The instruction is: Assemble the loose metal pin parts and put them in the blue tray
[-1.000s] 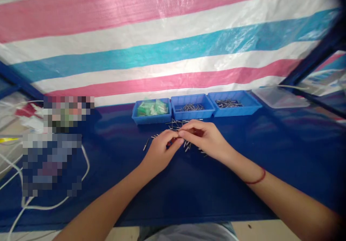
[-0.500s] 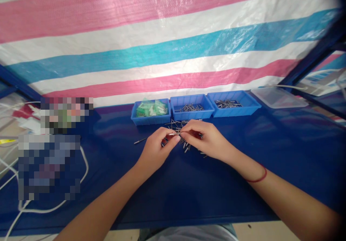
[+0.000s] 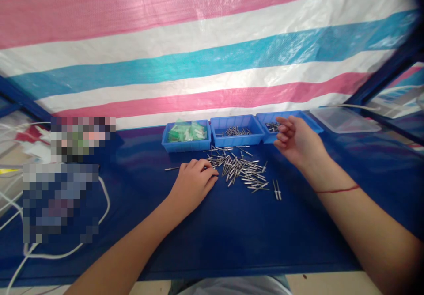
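Head view: my left hand [image 3: 194, 183] rests on the blue table [image 3: 232, 233], fingers curled loosely down. Its fingertips [image 3: 212, 178] lie at the nine o'clock edge of the heap of small metal pins [image 3: 240, 170]. I cannot tell whether they pinch a pin. One long pin [image 3: 171, 168] lies alone just past my knuckles, at about ten o'clock from the hand.

My right hand [image 3: 296, 141] is lifted off the table at about two o'clock from the heap, well clear of it. The fingers are half spread and bent, gripping nothing that I can see. It hovers at the near left corner of the right blue tray [image 3: 313, 126], which holds more metal pins. Two pins [image 3: 277, 189] lie side by side at four o'clock from the heap.

Beyond the heap, at twelve o'clock, sits the middle blue tray [image 3: 235, 140] with pins in it. To its left, touching it, is the left blue tray [image 3: 185, 145] with green pieces. A clear plastic lid [image 3: 344, 119] lies to the right of the trays. White cables [image 3: 66, 253] loop at the table's left edge.
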`<state>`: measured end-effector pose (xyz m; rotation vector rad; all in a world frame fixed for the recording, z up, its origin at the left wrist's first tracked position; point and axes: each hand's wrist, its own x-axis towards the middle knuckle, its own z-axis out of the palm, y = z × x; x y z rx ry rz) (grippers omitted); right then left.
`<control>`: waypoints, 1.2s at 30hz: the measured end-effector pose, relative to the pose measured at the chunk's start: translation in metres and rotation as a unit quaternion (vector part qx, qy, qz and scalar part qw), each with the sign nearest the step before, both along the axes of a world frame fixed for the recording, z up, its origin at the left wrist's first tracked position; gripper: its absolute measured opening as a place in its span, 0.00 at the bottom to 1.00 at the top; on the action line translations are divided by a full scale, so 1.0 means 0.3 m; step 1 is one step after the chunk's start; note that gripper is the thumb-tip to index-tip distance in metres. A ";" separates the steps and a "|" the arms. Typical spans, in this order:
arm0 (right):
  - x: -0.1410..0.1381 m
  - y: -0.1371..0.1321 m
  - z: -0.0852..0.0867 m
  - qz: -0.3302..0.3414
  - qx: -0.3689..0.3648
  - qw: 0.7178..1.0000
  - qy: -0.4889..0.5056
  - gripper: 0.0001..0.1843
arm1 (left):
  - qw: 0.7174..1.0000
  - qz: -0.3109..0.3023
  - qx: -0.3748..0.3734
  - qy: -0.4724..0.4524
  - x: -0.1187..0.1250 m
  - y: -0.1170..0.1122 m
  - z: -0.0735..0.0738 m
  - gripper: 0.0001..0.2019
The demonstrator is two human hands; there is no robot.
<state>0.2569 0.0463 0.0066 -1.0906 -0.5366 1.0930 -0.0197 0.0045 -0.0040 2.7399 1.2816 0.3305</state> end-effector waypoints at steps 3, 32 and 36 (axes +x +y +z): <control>-0.027 -0.008 0.000 0.039 -0.006 0.999 -0.006 0.06 | 1.000 0.000 -0.001 0.008 0.002 0.004 -0.002 0.10; -0.274 -0.144 -0.032 0.291 0.170 0.824 -0.455 0.13 | 0.968 0.025 -0.083 -0.234 0.020 0.003 0.008 0.09; -0.272 -0.144 -0.027 0.300 0.159 0.827 -0.449 0.13 | 0.950 0.052 -0.108 -0.289 0.022 0.002 0.005 0.08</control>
